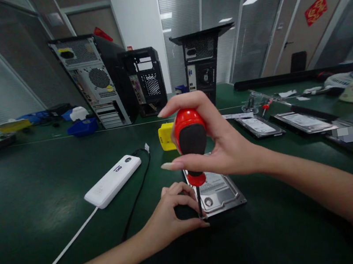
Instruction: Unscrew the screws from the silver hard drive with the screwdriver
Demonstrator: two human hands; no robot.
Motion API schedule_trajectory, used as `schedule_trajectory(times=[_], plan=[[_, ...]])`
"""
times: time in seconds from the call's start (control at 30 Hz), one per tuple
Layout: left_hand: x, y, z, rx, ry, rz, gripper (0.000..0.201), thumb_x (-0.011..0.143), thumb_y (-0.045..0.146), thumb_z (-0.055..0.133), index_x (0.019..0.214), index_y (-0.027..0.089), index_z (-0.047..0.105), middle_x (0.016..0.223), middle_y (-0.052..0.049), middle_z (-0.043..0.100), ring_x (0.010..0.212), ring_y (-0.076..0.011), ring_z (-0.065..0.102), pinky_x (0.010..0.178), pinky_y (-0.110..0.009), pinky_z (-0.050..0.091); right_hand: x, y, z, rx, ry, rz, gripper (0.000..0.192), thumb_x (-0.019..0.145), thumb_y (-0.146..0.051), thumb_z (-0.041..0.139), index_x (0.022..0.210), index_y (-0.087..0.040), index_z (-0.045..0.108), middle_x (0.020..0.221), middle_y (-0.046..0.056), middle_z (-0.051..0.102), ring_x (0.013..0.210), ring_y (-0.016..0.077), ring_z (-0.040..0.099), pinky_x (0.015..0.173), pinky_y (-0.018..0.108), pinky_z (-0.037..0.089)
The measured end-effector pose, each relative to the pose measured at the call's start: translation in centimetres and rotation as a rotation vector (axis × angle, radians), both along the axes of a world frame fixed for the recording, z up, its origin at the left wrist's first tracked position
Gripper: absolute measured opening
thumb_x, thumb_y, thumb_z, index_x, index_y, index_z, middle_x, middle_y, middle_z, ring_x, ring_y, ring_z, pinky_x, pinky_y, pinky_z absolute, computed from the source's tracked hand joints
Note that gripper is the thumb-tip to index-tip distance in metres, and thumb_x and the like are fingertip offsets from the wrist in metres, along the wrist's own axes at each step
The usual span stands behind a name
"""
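Note:
A red and black screwdriver (192,140) stands nearly upright, its handle gripped between the thumb and fingers of my right hand (220,143). Its shaft runs down to the near-left corner of a silver hard drive (221,194), which lies flat on the table with its label up. My left hand (178,209) is closed at that same corner, thumb and fingertips on either side of the screwdriver tip and against the drive's edge. What the tip meets is too small to make out. Part of the drive is hidden behind my right hand and the handle.
Left of the drive lies a white power bank (113,181) with a white cable; a black cable (138,189) runs nearby. Behind my right hand sits a yellow box (166,137). More hard drives (259,126) lie at right. Computer cases (97,79) and a blue tray (82,127) stand farther back.

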State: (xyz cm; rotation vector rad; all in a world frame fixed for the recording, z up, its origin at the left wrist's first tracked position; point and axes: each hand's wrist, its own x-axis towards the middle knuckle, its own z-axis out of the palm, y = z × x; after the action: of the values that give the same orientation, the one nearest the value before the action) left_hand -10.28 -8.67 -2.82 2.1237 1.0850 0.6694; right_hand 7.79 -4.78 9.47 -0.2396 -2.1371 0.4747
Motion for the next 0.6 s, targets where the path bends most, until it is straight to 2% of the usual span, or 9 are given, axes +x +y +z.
schedule_trajectory(times=[0.07, 0.13, 0.2, 0.33, 0.43, 0.53, 0.6], plan=[[0.0, 0.1, 0.0, -0.034, -0.011, 0.003, 0.017, 0.065, 0.03, 0.088, 0.076, 0.023, 0.077, 0.103, -0.001, 0.065, 0.102, -0.0236, 0.055, 0.09, -0.034, 0.036, 0.2, 0.2, 0.3, -0.028, -0.039, 0.088, 0.041, 0.09, -0.032, 0.059, 0.126, -0.018, 0.045, 0.129, 0.005, 0.049, 0.092, 0.0109, 0.057, 0.083, 0.023, 0.051], [0.0, 0.1, 0.1, -0.053, -0.025, 0.001, 0.016, 0.065, 0.028, 0.088, 0.075, 0.023, 0.077, 0.105, -0.001, 0.064, 0.106, -0.0248, 0.054, 0.093, -0.035, 0.035, 0.6, 0.3, 0.6, -0.129, -0.071, 0.175, 0.033, 0.097, -0.029, 0.045, 0.129, -0.017, 0.045, 0.129, 0.005, 0.05, 0.096, 0.0101, 0.058, 0.085, 0.022, 0.051], [0.0, 0.1, 0.2, -0.069, -0.025, 0.002, 0.016, 0.066, 0.029, 0.088, 0.075, 0.022, 0.076, 0.106, -0.001, 0.063, 0.106, -0.0252, 0.054, 0.093, -0.036, 0.035, 0.9, 0.3, 1.0, -0.205, -0.087, 0.224, 0.033, 0.099, -0.028, 0.04, 0.13, -0.016, 0.045, 0.127, 0.005, 0.053, 0.101, 0.0107, 0.058, 0.089, 0.023, 0.05], [0.0, 0.0, 0.3, -0.079, -0.032, 0.009, 0.017, 0.067, 0.032, 0.087, 0.076, 0.022, 0.076, 0.105, -0.001, 0.064, 0.103, -0.0243, 0.055, 0.092, -0.036, 0.035, 1.5, 0.2, 1.4, -0.232, -0.093, 0.195, 0.035, 0.096, -0.032, 0.051, 0.129, -0.018, 0.049, 0.123, 0.005, 0.056, 0.105, 0.012, 0.059, 0.091, 0.023, 0.05], [0.0, 0.0, 0.4, -0.093, -0.045, 0.007, 0.017, 0.067, 0.032, 0.086, 0.074, 0.021, 0.075, 0.103, -0.001, 0.065, 0.103, -0.0239, 0.055, 0.092, -0.036, 0.034, 1.6, 0.1, 1.6, -0.162, -0.091, 0.158, 0.034, 0.093, -0.029, 0.056, 0.124, -0.016, 0.053, 0.121, 0.003, 0.056, 0.104, 0.0087, 0.058, 0.089, 0.018, 0.048], [0.0, 0.0, 0.6, -0.116, -0.038, 0.007, 0.017, 0.068, 0.031, 0.086, 0.074, 0.021, 0.075, 0.103, -0.001, 0.066, 0.102, -0.0238, 0.056, 0.093, -0.036, 0.034, 1.5, 0.1, 1.7, -0.117, -0.081, 0.186, 0.028, 0.092, -0.023, 0.059, 0.117, -0.012, 0.054, 0.115, 0.001, 0.056, 0.101, 0.0056, 0.056, 0.087, 0.015, 0.047], [0.1, -0.1, 0.7, -0.122, -0.029, 0.008, 0.016, 0.069, 0.031, 0.085, 0.075, 0.021, 0.075, 0.104, -0.001, 0.066, 0.102, -0.0238, 0.056, 0.094, -0.036, 0.034, 1.2, 0.1, 1.5, -0.141, -0.054, 0.206, 0.024, 0.09, -0.022, 0.061, 0.111, -0.013, 0.053, 0.11, 0.001, 0.055, 0.097, 0.0054, 0.055, 0.084, 0.016, 0.048]])
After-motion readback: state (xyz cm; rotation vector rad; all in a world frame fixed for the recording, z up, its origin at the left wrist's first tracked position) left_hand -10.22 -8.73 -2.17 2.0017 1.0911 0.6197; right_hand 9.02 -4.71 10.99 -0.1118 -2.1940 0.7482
